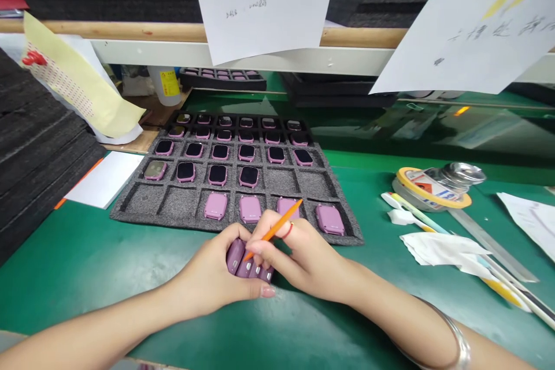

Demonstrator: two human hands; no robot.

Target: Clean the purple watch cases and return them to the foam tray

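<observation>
Several purple watch cases (245, 267) stand side by side in a row just in front of the tray, with my left hand (217, 274) wrapped round them, thumb along the near side. My right hand (299, 254) pinches a thin orange stick (277, 226), its lower tip at the top of the row, among small silvery spots on the cases. Behind both hands lies a dark grey foam tray (150, 213). Its back rows hold purple watches with black screens (217, 174); in the front row are cases with plain pink-purple faces up (215, 206).
On the right are a yellow-rimmed tape roll (405, 189) with a metal-lidded jar (463, 173), toothbrushes (416, 219), a white tissue (437, 248) and a steel ruler (489, 245). Black foam (39, 150) is stacked left, beside white paper (106, 179). A shelf edge (269, 58) crosses above.
</observation>
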